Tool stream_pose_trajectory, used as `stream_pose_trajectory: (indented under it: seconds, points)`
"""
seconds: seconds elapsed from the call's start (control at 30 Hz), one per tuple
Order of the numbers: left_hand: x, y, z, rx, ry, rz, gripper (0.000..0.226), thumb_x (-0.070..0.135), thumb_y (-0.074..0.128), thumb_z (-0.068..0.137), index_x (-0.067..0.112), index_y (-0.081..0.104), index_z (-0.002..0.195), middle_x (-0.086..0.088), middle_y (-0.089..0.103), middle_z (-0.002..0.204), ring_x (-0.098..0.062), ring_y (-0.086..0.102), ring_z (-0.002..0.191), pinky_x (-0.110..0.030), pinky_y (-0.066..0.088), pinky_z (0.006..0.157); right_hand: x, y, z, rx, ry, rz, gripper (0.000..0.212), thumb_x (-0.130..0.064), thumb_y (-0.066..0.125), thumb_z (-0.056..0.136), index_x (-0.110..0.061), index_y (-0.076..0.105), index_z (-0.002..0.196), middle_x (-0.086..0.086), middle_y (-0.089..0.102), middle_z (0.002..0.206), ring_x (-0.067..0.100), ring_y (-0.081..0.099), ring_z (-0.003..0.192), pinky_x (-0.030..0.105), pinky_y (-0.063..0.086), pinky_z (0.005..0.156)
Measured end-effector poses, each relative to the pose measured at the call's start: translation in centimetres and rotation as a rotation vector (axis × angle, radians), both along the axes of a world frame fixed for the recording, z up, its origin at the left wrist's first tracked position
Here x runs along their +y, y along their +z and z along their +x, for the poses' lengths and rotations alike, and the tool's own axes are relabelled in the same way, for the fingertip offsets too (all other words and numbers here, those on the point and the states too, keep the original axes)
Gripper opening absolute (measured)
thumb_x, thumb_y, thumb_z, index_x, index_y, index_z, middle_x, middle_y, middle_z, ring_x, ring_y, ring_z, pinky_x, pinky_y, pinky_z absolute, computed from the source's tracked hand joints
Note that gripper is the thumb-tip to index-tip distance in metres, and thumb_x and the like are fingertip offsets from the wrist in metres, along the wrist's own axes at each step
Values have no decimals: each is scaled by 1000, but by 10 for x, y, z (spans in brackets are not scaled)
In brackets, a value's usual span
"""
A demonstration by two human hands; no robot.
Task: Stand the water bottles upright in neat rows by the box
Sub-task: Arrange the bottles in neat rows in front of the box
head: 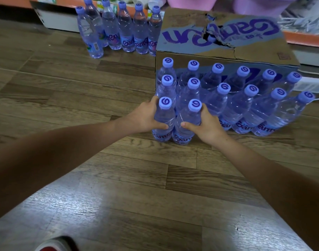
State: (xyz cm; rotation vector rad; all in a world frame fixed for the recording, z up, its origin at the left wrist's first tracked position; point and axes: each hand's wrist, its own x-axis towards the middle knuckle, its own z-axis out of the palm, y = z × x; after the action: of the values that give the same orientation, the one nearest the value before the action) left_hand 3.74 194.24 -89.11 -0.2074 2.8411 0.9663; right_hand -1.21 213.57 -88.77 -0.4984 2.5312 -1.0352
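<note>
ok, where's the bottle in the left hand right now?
Head view, centre: the left hand grips the front-left bottle, upright on the floor, touching the right hand's bottle, nearest row before the box.

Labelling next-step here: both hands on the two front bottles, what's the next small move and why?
Probably let go of both and draw the hands back. The left hand grips the front-left bottle and the right hand grips the front-right bottle; both bottles look upright with their bases on the floor, lined up with the rows before the box. The grip seems to have no more to do.
</note>
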Motion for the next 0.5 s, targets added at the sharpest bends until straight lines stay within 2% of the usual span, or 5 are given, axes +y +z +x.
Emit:
stream_pose_trajectory:
  seconds: [0.27, 0.37, 0.5]
  points:
    - [-1, 4, -2, -24, -25, 6, 83, 33, 82, 63, 11, 35, 128, -10, 57, 124, -27, 55, 111, -34, 46, 91, -4, 3, 2, 12, -80, 61, 68, -42, 69, 79, -23, 33, 132, 6, 56, 127, 29, 53, 114, 36, 44, 87]
    - [1, 4, -4, -21, -16, -9, 82, 34, 83, 61, 8, 38, 125, -11, 57, 121, -28, 55, 109, -41, 48, 91, -6, 4, 4, 20, -75, 66, 70, -41, 70, 78, -22, 33, 135, 7, 56, 128, 30, 53, 116, 37, 45, 90]
    - [2, 0, -4, -7, 27, -2, 81, 39, 84, 56, 10, 41, 118, -10, 57, 117, -28, 56, 104, -43, 49, 89, -6, 4, 5, 29, -86, 69, 70, -40, 70, 79, -21, 32, 135, 8, 56, 128, 30, 53, 115, 40, 46, 93]
